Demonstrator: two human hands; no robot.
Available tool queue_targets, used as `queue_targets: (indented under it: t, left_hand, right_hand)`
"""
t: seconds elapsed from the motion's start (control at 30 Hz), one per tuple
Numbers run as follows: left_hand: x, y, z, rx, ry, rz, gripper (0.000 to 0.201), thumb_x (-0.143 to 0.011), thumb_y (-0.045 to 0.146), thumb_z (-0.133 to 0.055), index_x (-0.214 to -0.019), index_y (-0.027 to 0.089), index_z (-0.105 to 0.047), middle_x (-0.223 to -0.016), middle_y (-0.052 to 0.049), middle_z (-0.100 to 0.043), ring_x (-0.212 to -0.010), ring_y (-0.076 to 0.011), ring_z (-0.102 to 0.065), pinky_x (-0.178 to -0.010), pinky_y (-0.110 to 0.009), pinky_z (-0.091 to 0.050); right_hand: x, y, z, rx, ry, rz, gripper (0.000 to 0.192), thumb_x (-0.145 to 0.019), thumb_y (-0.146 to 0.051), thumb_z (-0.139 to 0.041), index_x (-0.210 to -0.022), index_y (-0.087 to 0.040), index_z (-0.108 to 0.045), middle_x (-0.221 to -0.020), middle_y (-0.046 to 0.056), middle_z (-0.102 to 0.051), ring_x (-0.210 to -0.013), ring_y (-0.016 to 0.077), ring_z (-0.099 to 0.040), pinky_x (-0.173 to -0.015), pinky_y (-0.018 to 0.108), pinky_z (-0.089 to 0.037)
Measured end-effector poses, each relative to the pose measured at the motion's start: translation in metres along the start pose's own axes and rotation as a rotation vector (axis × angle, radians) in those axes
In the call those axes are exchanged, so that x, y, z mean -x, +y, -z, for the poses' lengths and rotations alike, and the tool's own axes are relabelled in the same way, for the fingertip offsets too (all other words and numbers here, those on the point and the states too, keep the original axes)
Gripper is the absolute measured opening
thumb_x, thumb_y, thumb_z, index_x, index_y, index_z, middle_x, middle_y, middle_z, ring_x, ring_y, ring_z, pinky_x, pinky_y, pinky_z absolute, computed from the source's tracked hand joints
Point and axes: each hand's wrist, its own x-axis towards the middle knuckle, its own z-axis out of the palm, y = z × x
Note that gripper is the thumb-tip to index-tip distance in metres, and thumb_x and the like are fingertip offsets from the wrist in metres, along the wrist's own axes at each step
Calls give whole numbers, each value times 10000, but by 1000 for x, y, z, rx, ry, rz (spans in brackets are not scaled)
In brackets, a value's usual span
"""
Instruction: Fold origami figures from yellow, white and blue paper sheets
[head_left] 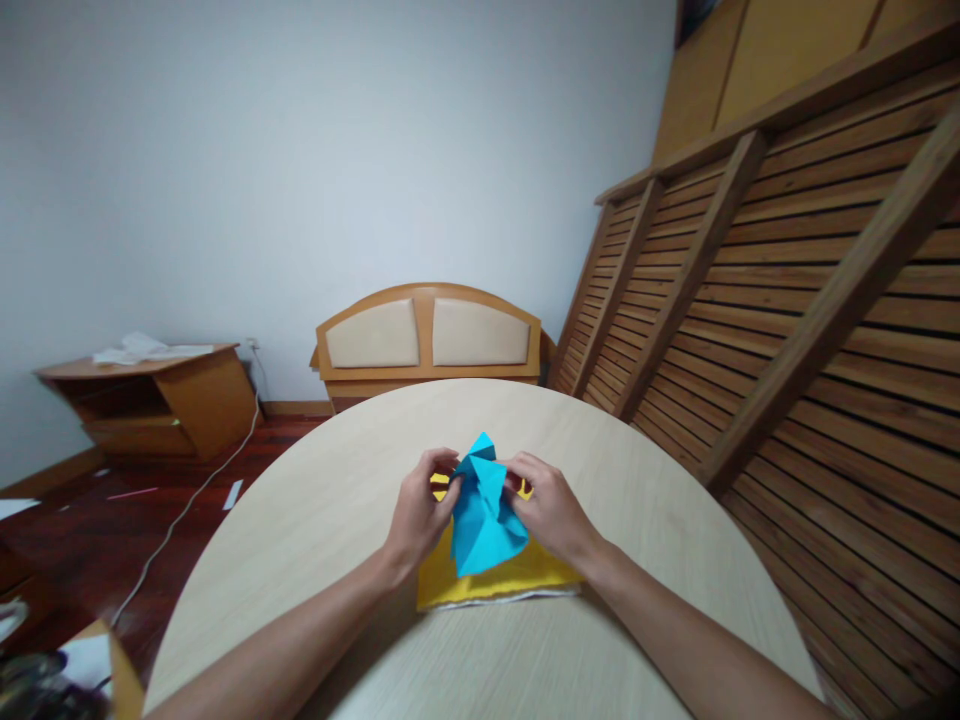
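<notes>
A creased sheet of bright blue origami paper (487, 535), partly folded with several flaps and a point at its top, is held up between both hands. My left hand (426, 505) pinches its left edge between thumb and fingers. On the other side, my right hand (547, 505) grips the right edge, its thumb and fingertips closed near a raised flap. Below the blue paper lies a yellow cloth or sheet (442, 590) with a white layer showing along its front edge. The hands hide part of the yellow piece.
The pale round table (315, 520) fills the foreground. Beyond it stands a wooden headboard (425, 345) with two cream panels. A slatted wooden frame (750, 290) leans at the right. At the left are a low cabinet (214, 405) with papers on top and a white cable (196, 500) across the floor.
</notes>
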Motion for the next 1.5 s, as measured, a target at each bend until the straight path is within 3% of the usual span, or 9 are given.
queue_targets:
  t: [0.13, 0.27, 0.4, 0.53, 0.67, 0.8, 1.0, 1.27, 1.5]
  left_hand:
    - [0, 3, 0, 12, -9, -6, 165, -860, 245, -597, -1012, 203, -550, -917, -25, -660, -832, -155, -661, -673, -261, -579]
    - [1, 4, -1, 29, -35, -37, 156, -863, 238, -606, -1008, 204, -558, -916, -23, -655, -829, -150, -660, -682, -264, -590]
    - [3, 4, -3, 61, -69, -76, 146, -872, 215, -601, -1015, 208, -575, -930, -26, -649, -854, -148, -659, -738, -286, -602]
    - [5, 2, -3, 76, -84, -95, 172, -881, 214, -595, -1052, 215, -581, -981, -37, -638, -889, -150, -649, -758, -299, -609]
    - [4, 2, -3, 86, -74, -103, 208, -876, 217, -592, -1083, 214, -572, -1066, -56, -621, -965, -167, -636, -776, -311, -606]
    - [4, 1, -4, 101, -116, -25, 279, -878, 243, -585, -1152, 216, -545, -1184, -87, -605, -1085, -202, -614, -819, -339, -592]
    - [-2, -7, -6, 152, -86, 180, 263, -803, 303, -628, -1027, 171, -586, -1001, -83, -691, -930, -230, -667, -801, -355, -569]
    - [-10, -3, 2, 334, -75, 368, 358, -820, 530, -573, -841, 174, -613, -798, -25, -658, -773, -183, -626, -696, -287, -523]
    - [-10, 5, 3, 393, -185, 484, 420, -753, 550, -639, -896, 155, -648, -844, -53, -698, -747, -178, -642, -645, -261, -520]
  right_hand:
    - [3, -8, -3, 112, -55, -24, 296, -970, -391, -484, -1085, -198, -677, -1066, 86, -678, -991, 230, -613, -891, 381, -465]
    - [5, -12, -5, 260, -52, -17, 429, -842, -523, -641, -1115, -193, -634, -1086, 93, -667, -1026, 276, -593, -912, 430, -450]
    - [5, -16, -6, 312, -32, -3, 367, -794, -401, -699, -1083, -195, -609, -1043, 86, -641, -990, 266, -577, -883, 414, -462]
    - [4, -15, -6, 307, -19, 27, 116, -885, -251, -580, -984, -201, -616, -991, 72, -640, -957, 233, -578, -874, 385, -459]
    - [3, -9, -6, 271, -10, 67, 117, -917, -182, -504, -943, -207, -615, -989, 61, -672, -979, 224, -598, -895, 384, -454]
    - [3, -9, -5, 189, 32, 45, 135, -933, -213, -476, -990, -219, -598, -1049, 68, -686, -1003, 233, -621, -893, 374, -467]
    - [5, -11, 1, -58, 127, -102, 237, -978, -392, -442, -851, -214, -535, -681, -13, -587, -600, 152, -552, -566, 258, -427]
    - [-5, 14, 16, -319, 358, -164, 303, -937, -488, -522, -848, -200, -551, -749, -7, -568, -679, 155, -520, -645, 261, -450]
    - [-8, 31, 20, -237, 263, -163, 332, -920, -510, -549, -841, -191, -594, -754, 10, -618, -695, 172, -573, -635, 268, -472]
